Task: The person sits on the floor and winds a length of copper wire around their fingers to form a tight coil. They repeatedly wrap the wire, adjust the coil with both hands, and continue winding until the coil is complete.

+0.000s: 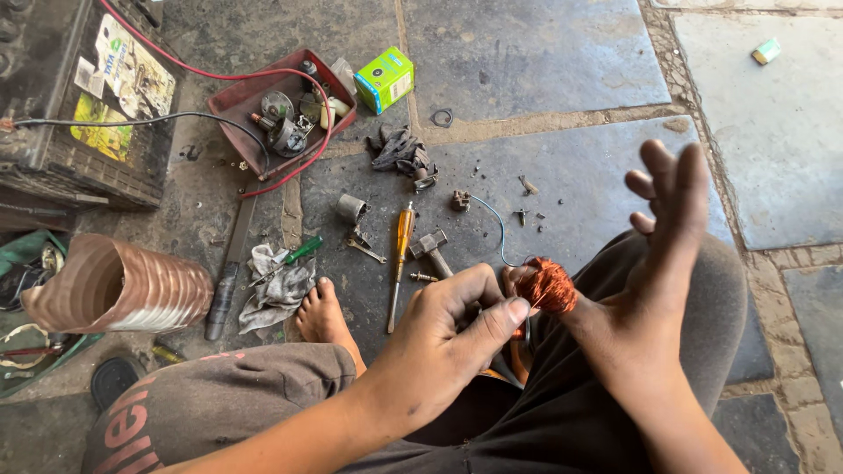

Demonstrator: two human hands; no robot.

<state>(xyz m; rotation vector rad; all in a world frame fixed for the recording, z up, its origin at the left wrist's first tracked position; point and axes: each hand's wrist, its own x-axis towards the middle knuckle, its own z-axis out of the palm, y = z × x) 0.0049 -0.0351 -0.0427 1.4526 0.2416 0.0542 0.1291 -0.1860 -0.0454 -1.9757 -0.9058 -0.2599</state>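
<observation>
I sit on a stone floor with my legs crossed. My left hand point(448, 329) grips a small part wound with copper wire point(546, 285), thumb pressed near the coil. A thin strand of wire runs off the coil toward my right hand point(663, 237), which is raised with its fingers spread; whether it pinches the strand I cannot tell. A thin blue wire point(497, 230) trails from the coil across the floor.
A hammer point(432, 248), a yellow-handled screwdriver point(402, 237), a green-handled screwdriver point(299, 254) on a rag and small metal parts lie ahead. A red tray point(237, 101) of parts, a green box point(385, 79), a battery point(79, 96) with cables and a corrugated hose point(123, 285) sit to the left.
</observation>
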